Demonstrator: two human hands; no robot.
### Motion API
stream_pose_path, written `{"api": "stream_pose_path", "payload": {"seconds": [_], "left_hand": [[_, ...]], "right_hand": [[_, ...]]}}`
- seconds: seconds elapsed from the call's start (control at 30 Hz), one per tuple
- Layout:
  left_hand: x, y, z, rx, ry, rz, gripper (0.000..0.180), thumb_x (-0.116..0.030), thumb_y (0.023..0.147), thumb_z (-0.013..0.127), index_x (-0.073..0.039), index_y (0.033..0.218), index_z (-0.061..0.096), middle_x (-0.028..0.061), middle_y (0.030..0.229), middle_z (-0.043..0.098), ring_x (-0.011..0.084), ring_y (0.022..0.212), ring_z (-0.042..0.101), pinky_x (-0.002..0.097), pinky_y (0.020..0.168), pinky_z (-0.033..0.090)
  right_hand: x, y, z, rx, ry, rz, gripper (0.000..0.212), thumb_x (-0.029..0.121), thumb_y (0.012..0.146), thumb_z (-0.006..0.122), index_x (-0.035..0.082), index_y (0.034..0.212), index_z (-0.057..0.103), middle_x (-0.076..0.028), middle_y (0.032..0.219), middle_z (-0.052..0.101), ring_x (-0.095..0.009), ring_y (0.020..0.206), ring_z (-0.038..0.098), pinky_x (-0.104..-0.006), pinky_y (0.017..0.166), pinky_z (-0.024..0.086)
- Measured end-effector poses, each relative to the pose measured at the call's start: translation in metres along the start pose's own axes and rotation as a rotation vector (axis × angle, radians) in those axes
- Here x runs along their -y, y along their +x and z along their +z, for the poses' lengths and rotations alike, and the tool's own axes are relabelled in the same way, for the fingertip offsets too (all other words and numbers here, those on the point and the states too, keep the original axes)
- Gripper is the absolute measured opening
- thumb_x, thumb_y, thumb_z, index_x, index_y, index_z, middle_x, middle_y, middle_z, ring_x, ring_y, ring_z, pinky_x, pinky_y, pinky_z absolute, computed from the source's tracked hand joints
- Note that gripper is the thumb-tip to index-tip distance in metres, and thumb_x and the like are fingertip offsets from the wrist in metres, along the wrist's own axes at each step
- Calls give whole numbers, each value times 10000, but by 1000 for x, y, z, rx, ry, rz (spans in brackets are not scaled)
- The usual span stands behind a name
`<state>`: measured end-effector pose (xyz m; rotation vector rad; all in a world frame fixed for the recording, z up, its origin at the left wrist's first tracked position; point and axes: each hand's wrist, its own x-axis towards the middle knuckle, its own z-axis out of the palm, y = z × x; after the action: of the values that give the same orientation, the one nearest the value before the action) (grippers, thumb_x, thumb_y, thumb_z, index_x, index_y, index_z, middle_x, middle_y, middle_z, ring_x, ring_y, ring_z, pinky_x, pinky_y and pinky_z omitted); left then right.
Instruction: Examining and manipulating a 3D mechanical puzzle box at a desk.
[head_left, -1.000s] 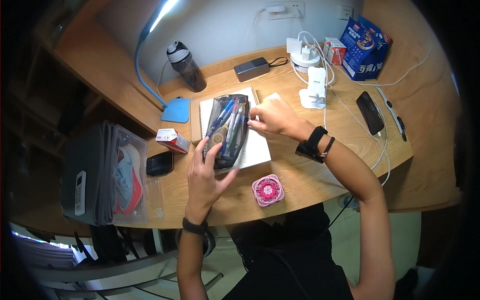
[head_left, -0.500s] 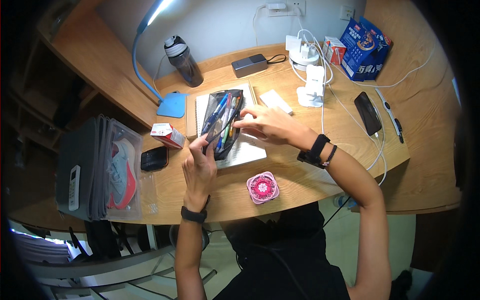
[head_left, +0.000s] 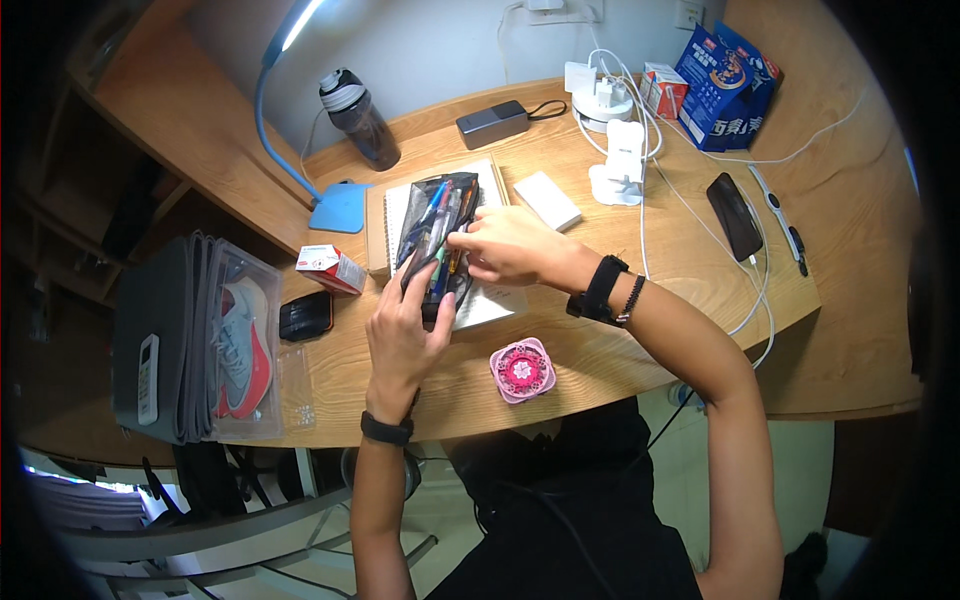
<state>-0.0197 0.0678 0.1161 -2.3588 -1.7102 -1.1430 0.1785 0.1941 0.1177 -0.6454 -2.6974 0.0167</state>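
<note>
A black mesh pencil case (head_left: pixel 418 212) lies on an open spiral notebook (head_left: pixel 490 303), full of several pens (head_left: pixel 440 212) in blue, green, orange and other colours. My left hand (head_left: pixel 402 335) grips the case at its near end, fingers along the left side and thumb at the right. Over the right edge of the case's opening, my right hand (head_left: pixel 515 245) has its fingers curled and pinched on the rim; whether a zip or pen is also between the fingertips is hidden. Each wrist wears a black band. Nearer me sits a pink square box (head_left: pixel 522 371) with a flower pattern.
Left of the notebook are a small drink carton (head_left: pixel 332 268), a black pouch (head_left: pixel 306 316) and a blue lamp (head_left: pixel 340 208). Behind stand a bottle (head_left: pixel 362 122) and a power bank (head_left: pixel 493 125). To the right lie a white box (head_left: pixel 547 200), a phone stand (head_left: pixel 622 165) and white cables.
My right hand has shifted slightly left and nearer along the case rim. My left thumb now wraps the near end, and the case looks narrower. More of the white box shows.
</note>
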Motion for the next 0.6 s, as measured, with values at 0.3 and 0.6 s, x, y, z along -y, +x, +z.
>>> {"api": "stream_pose_path", "payload": {"seconds": [0.3, 0.6], "left_hand": [[0, -6, -4, 42, 83, 4, 612, -277, 775, 859, -97, 1323, 658, 181, 1409, 603, 378, 1186, 655, 457, 959, 552], [12, -20, -12, -156, 199, 65, 242, -159, 910, 758, -39, 1119, 764, 145, 1159, 740, 317, 969, 743, 390, 800, 594]], "right_hand": [[0, -4, -17, 230, 120, -14, 342, 205, 829, 753, 115, 1124, 604, -93, 931, 702, -335, 874, 703, -465, 712, 575], [26, -34, -79, -594, 363, -12, 123, 76, 936, 729, 64, 1054, 695, -81, 846, 666, -216, 784, 645, -328, 683, 526]]}}
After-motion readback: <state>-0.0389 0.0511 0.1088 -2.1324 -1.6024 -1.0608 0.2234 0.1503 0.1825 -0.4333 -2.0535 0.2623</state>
